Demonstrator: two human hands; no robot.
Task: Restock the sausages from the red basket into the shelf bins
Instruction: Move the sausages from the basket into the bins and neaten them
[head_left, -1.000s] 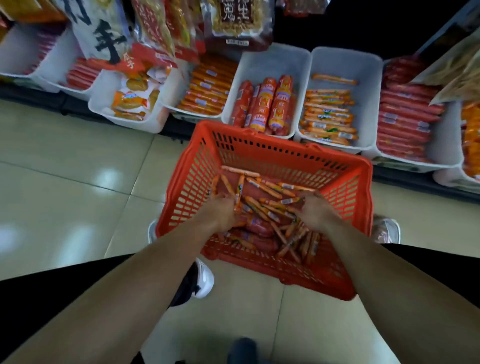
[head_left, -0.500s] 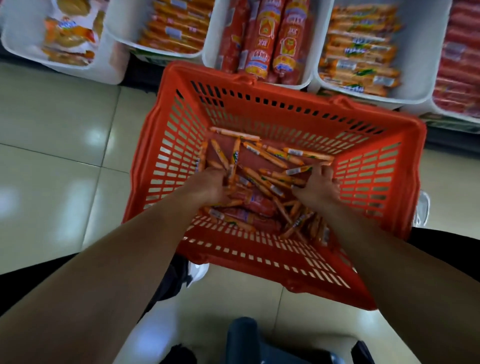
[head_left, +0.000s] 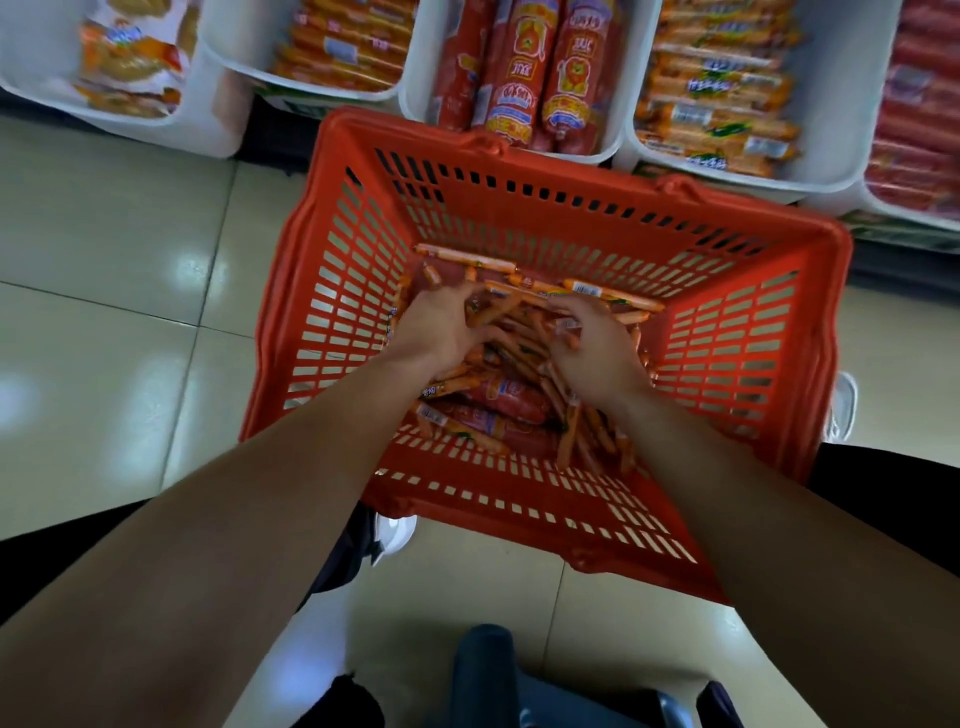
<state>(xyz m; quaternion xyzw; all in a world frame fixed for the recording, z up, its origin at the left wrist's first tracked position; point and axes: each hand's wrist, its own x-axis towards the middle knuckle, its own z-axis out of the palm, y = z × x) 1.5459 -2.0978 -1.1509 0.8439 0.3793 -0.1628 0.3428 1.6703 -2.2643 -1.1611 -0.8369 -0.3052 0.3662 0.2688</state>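
A red slotted basket (head_left: 737, 332) stands on the tiled floor below the shelf. Inside lie several thin orange sausage sticks (head_left: 613, 297) over a few thick red sausages (head_left: 506, 397). Both my hands are down in the basket. My left hand (head_left: 441, 327) curls its fingers around a bunch of the thin sticks. My right hand (head_left: 597, 345) is cupped over more sticks, fingers bent among them. White shelf bins run along the top: thick red sausages (head_left: 524, 73) in the middle bin, thin orange packs (head_left: 717, 88) in the bin to its right.
Further bins hold orange packs (head_left: 348, 47) and snack bags (head_left: 130, 67) at the left, and red sausages (head_left: 919, 114) at the far right. A white shoe (head_left: 841, 400) shows beside the basket. A dark object (head_left: 488, 670) sits at the bottom.
The camera has dipped lower and closer over the basket. Both hands have pushed forward and drawn together, gathering the thin sausage sticks.
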